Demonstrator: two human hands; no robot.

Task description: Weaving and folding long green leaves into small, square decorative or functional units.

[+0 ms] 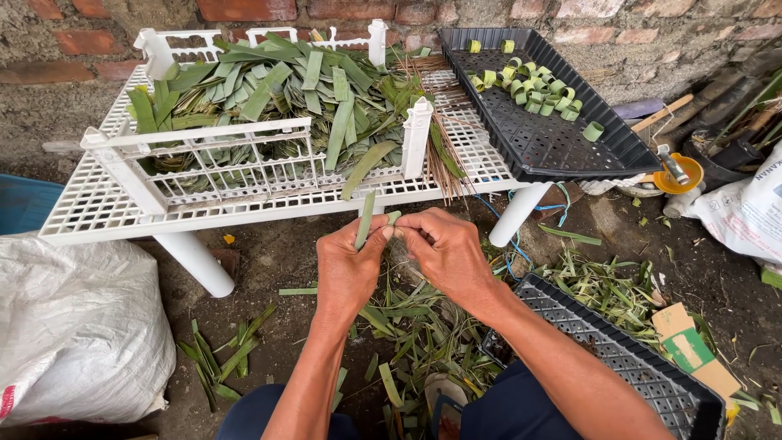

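My left hand and my right hand meet in front of the white table, both pinching one narrow green leaf strip that sticks up between the fingertips. Its lower part is hidden inside my fingers. Just behind the hands, a white lattice basket on the white plastic table holds a heap of long green leaf strips. A black perforated tray on the table's right end carries several small rolled leaf rings.
Leaf scraps litter the dirt ground below my arms. Another black tray lies at lower right beside a cardboard piece. A white sack sits at left, a brick wall behind, and tools and a yellow dish at right.
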